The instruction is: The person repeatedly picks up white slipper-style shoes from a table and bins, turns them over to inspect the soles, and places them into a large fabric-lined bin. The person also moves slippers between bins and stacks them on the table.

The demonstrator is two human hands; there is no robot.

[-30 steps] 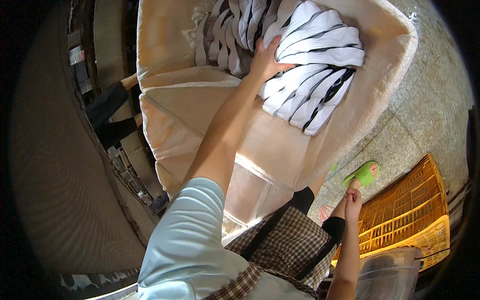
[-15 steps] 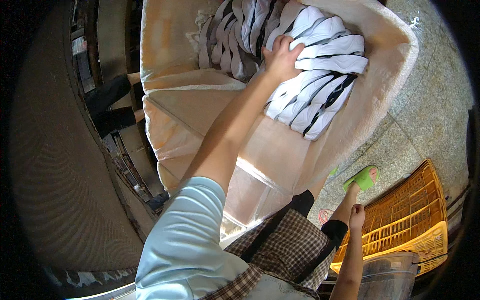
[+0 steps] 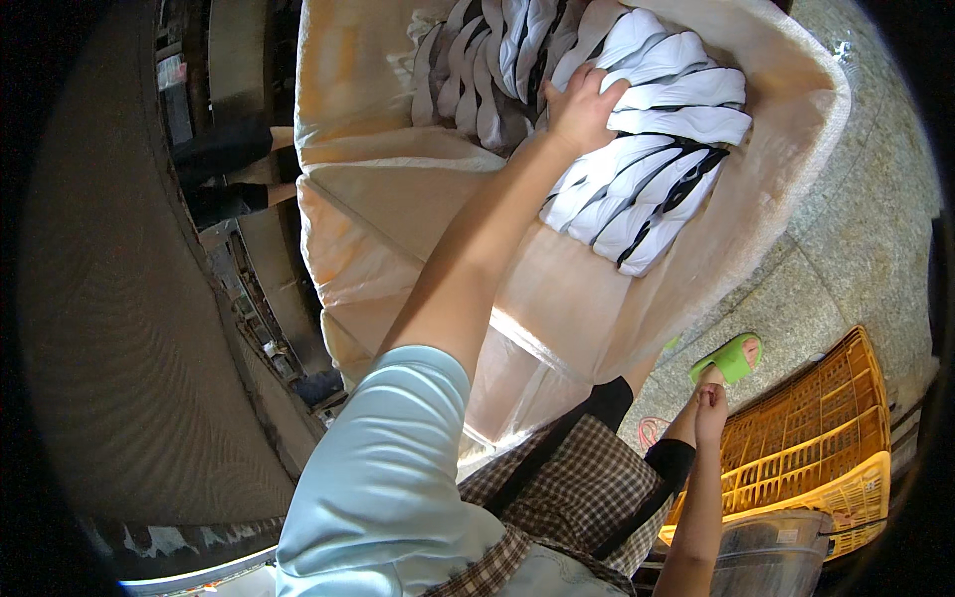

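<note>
Curved, padded white pieces with black edges (image 3: pixel 647 189) are packed in rows inside a large cream fabric-lined bin (image 3: pixel 388 224). At the left of the bin, similar pieces (image 3: pixel 487 90) look greyer in the shade. My left hand (image 3: pixel 585 107) reaches in from below, its fingers curled down onto the white pieces where the two groups meet. Its fingertips are partly hidden among them. Down by my right leg, my right hand (image 3: pixel 710 406) hangs outside the bin, fingers closed in a loose fist, with nothing visible in it.
Yellow plastic crates (image 3: pixel 806 428) stand on the stone floor (image 3: pixel 826 259) at my right, beside a grey translucent tub (image 3: pixel 771 547). A green slipper (image 3: pixel 731 358) is on my foot. Along the left are a dark surface (image 3: pixel 149 328) and another person's dark-clad legs (image 3: pixel 224 174).
The bin and my left arm have shifted slightly right in the picture. My left hand stays on the same pieces. My right hand has risen slightly toward the slipper in view.
</note>
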